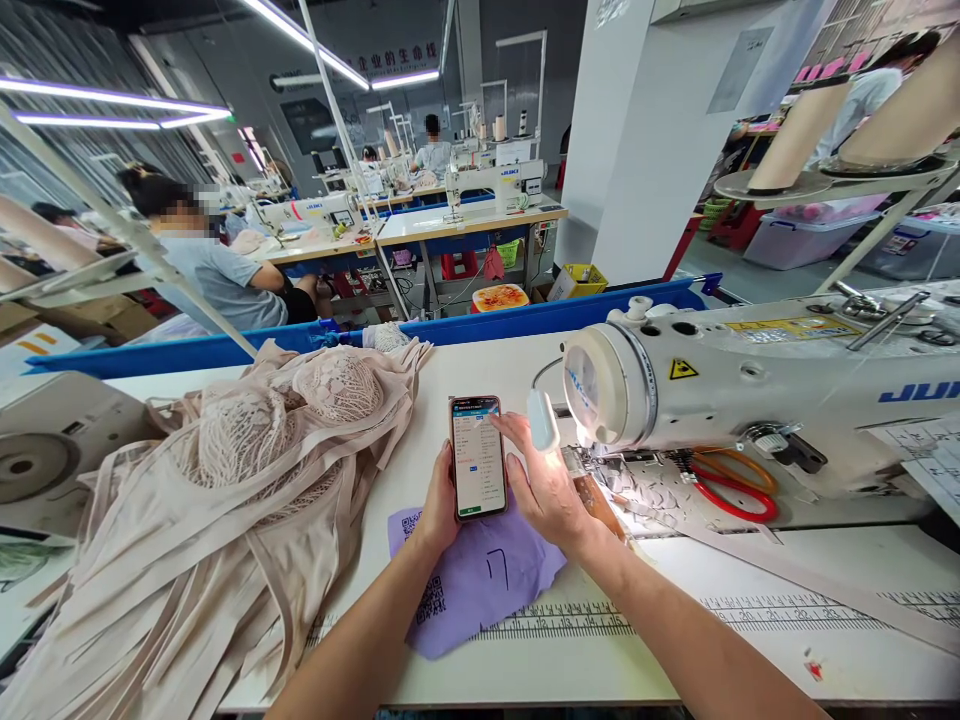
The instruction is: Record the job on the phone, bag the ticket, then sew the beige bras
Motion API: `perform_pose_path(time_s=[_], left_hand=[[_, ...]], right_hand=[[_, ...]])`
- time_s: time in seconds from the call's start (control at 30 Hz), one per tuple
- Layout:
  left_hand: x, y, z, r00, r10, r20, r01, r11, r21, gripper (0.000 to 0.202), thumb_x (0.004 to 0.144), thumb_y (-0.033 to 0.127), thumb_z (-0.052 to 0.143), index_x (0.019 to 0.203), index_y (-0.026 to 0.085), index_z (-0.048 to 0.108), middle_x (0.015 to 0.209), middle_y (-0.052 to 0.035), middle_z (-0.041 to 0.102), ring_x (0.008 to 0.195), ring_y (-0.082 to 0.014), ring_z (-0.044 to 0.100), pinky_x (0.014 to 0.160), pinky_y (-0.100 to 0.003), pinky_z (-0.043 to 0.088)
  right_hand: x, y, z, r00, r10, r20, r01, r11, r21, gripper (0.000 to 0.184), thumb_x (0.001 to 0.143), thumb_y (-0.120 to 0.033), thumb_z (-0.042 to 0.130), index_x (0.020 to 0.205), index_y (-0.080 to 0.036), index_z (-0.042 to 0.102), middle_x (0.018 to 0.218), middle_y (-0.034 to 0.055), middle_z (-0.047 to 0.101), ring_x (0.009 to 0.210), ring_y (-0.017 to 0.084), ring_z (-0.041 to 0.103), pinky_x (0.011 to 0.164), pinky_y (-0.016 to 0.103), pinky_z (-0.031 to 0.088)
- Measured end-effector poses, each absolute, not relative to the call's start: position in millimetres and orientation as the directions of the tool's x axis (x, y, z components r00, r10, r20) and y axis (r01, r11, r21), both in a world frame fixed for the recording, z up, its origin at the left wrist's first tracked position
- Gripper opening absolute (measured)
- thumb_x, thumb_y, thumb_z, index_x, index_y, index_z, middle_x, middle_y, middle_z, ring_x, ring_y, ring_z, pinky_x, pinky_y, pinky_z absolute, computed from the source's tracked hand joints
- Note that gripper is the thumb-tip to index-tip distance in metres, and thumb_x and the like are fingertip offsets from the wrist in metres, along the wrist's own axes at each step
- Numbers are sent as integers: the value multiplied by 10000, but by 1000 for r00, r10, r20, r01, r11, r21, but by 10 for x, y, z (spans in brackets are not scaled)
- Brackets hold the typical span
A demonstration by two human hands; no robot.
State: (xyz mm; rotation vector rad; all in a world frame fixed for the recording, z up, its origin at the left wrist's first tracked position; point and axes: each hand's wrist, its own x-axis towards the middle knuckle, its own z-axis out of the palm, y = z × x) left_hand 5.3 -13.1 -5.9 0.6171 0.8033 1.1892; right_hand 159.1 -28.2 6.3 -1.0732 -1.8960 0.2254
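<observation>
My left hand (439, 510) grips a smartphone (478, 457) from its left edge, holding it upright over the table with its lit screen facing me. My right hand (544, 485) is beside the phone's right edge, fingers spread, with the index finger reaching to the screen's upper right corner. Under both hands lies a purple paper sheet (480, 580) with QR codes and a handwritten number. A white sewing machine (750, 385) stands just right of my right hand.
A heap of beige lace garments (247, 490) covers the table's left side. Red-handled scissors (731, 485) rest on the machine bed. A printed ruler (750, 610) runs along the table's front. Other people sit at sewing stations behind a blue divider (480, 325).
</observation>
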Motion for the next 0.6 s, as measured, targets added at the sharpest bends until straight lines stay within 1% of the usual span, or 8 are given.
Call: perform_pose_path(time_s=[0.13,0.23,0.33,0.4,0.47,0.53,0.6], left_hand=[[55,-142,-68,192,962,-192,-535,267,802,461,914,516,535,1138,144,691,1169,-90,697,1175,-297,601,1019,-384,456],[43,-137,-95,216,962,-166,-541,260,800,473,917,522,534,1190,161,671,1185,-85,691,1144,-301,621,999,-391,472],[17,-121,-132,295,939,-174,-546,316,776,520,922,560,507,1210,155,661,1133,-110,709,1084,-318,654,967,-411,494],[-3,-108,-138,346,919,-191,-550,364,752,558,923,586,481,1199,135,663,1074,-132,723,1048,-331,670,946,-429,506],[-20,-94,-123,371,904,-213,-559,401,726,586,931,596,447,1195,118,660,1037,-150,728,1013,-338,683,922,-447,518],[-33,-78,-97,358,902,-242,-582,418,698,588,944,587,417,1196,113,656,1036,-154,728,986,-334,693,907,-454,525],[-40,-62,-75,314,908,-277,-619,418,665,552,949,564,427,1186,125,662,1063,-143,724,981,-321,697,917,-445,523]], right_hand=[[1583,-284,93,-208,745,634,583,615,-531,486,977,-174,315,1458,-183,383,1373,150,517,1307,285,465,1070,536,421],[1595,-281,119,-199,735,648,589,618,-520,492,985,-173,306,1473,-186,366,1408,142,495,1337,285,435,1093,560,392],[1626,-277,139,-192,709,678,593,634,-495,496,994,-174,289,1483,-208,365,1413,122,499,1365,295,398,1117,610,347],[1642,-285,137,-189,706,683,593,636,-493,500,997,-178,282,1487,-225,369,1406,114,506,1360,302,404,1115,630,345],[1646,-309,124,-192,717,670,590,630,-505,501,999,-184,284,1489,-257,367,1405,98,507,1350,301,417,1102,626,367],[1639,-345,106,-199,723,661,578,632,-517,496,1003,-180,289,1481,-284,368,1392,81,523,1340,289,428,1085,604,393],[1627,-383,95,-216,719,660,557,646,-522,478,1003,-164,298,1458,-274,396,1353,82,555,1321,279,450,1066,571,419]])
